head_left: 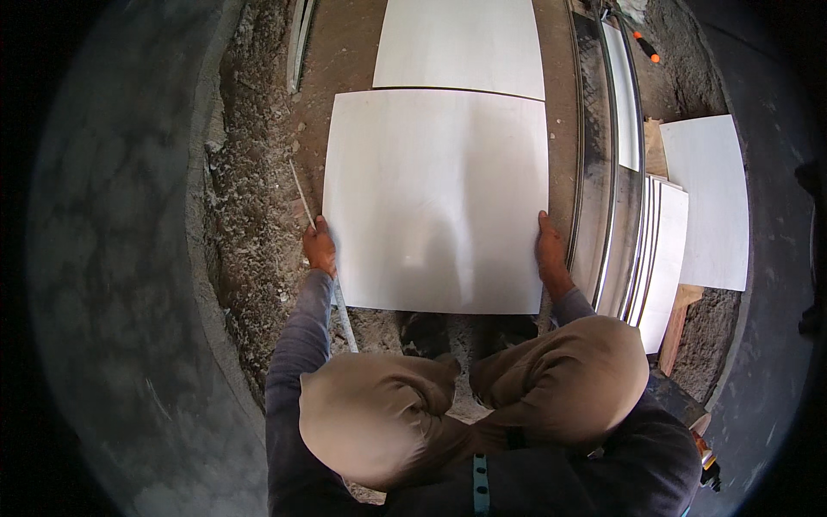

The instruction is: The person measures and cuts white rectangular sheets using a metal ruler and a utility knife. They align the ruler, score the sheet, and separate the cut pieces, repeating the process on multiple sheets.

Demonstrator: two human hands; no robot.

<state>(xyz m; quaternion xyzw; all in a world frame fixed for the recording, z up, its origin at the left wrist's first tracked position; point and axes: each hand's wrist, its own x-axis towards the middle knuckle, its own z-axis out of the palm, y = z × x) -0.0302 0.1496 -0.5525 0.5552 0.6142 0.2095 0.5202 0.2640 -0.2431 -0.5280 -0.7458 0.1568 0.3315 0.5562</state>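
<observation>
The big white tile (439,202) is right in front of you. Your left hand (320,248) is at its left edge, your right hand (550,250) at its right edge. I can't tell if your fingers pinch it. Its top is plain and shiny. Another tile (461,43) is just past its far edge.
</observation>
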